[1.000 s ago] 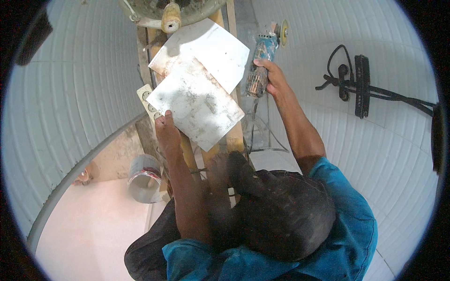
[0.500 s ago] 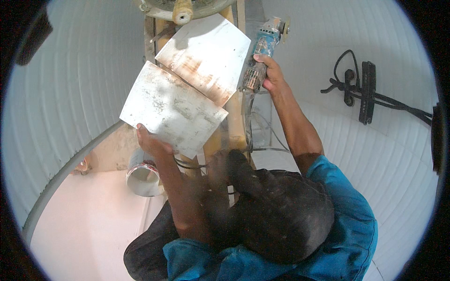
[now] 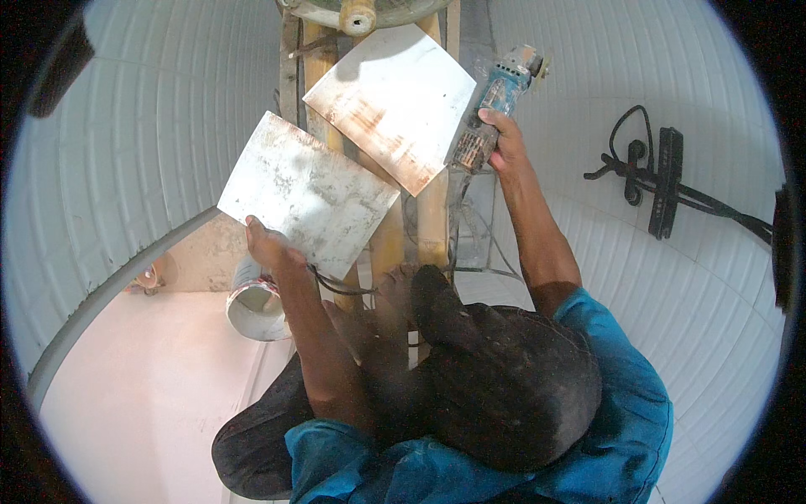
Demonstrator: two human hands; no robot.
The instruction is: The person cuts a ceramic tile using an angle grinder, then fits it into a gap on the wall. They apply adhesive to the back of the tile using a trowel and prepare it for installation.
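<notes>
My left hand (image 3: 275, 249) grips the near edge of a white tile piece (image 3: 311, 191), its face smudged grey and its far edge brownish. Beyond it and to the right lies a second white tile (image 3: 399, 97) with a pointed outline and a brown-stained near edge, resting on wooden planks. In my right hand (image 3: 504, 139) is a blue angle grinder (image 3: 504, 92), dusty, held by its body with the disc end pointing away. The grinder's body is beside the right edge of the second tile. Part of my left fingers is hidden under the tile.
Wooden planks (image 3: 432, 220) run away from me under the tiles. A round basin-like rim (image 3: 395, 15) with a worn roller-shaped knob (image 3: 358, 18) is at the far end. A white bucket (image 3: 256, 311) lies at the left. Black cables (image 3: 701, 197) hang by the ribbed white wall at right.
The tile in my left hand has come away from the second tile, so the gap between them is wider. The view has shifted slightly; the grinder stays in my right hand.
</notes>
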